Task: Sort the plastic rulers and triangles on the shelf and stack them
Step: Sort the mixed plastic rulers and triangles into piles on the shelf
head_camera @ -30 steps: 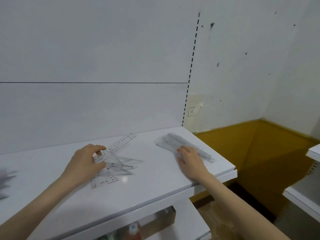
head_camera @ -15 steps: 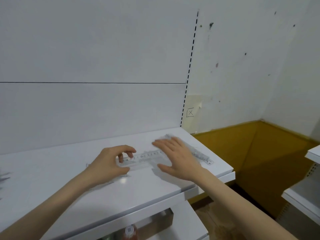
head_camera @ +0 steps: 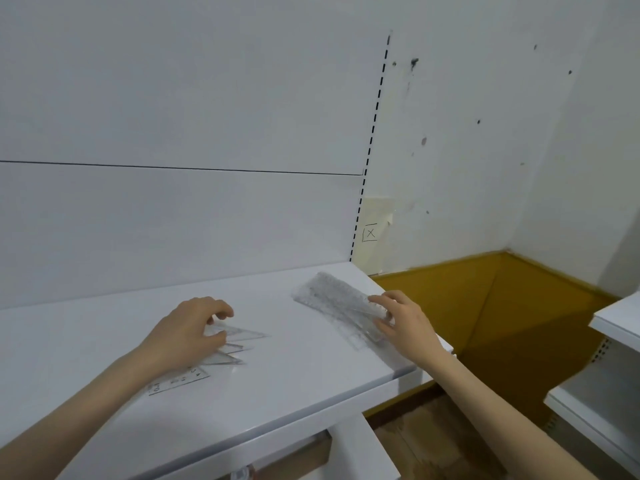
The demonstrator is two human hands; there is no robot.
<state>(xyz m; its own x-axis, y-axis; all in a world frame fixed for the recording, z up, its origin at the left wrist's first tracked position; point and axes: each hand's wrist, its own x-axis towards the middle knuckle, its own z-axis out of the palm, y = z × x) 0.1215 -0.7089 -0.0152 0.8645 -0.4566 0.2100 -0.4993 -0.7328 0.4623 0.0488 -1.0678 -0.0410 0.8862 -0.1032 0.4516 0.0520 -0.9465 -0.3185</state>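
Plastic rulers being squared: right hand grips their near end; left hand pinches a triangle, likely stacked next.

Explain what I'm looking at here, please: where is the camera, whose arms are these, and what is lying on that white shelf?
There is no machine here. A person wears one wide-angle camera on the head, looking forward and down, so the two bare arms coming in from the bottom are their own. The surface is a white shelf against a wall. Near its right end lies a stack of rulers in clear plastic; the right hand pinches its near end. Further left lie a few clear triangles, overlapping; the left hand curls its fingers over the top one. A single ruler lies flat by the left wrist, not held.
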